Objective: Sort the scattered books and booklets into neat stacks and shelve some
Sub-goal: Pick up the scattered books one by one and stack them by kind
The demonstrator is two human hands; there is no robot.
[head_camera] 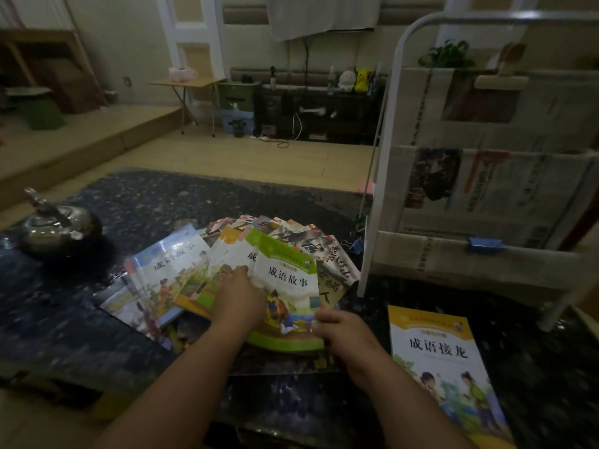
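A fan of thin booklets lies spread on the dark marble table [81, 322]. On top is a green-bordered booklet [287, 280]; a blue booklet [171, 257] sits at the left, and black-and-white picture booklets [327, 254] fan out at the right. My left hand [238, 299] rests on the green booklet's left side, fingers reaching over the orange booklet [227, 254] beneath. My right hand [340, 332] grips the green booklet's lower right corner. One yellow-topped booklet [447, 367] lies alone at the right.
A white metal rack [402, 102] hung with newspapers stands on the table's right. Blue binder clips [356, 245] lie near its foot. A metal teapot [53, 226] sits at the far left. Beyond the table are a wooden floor, a folding table and a dark shelf.
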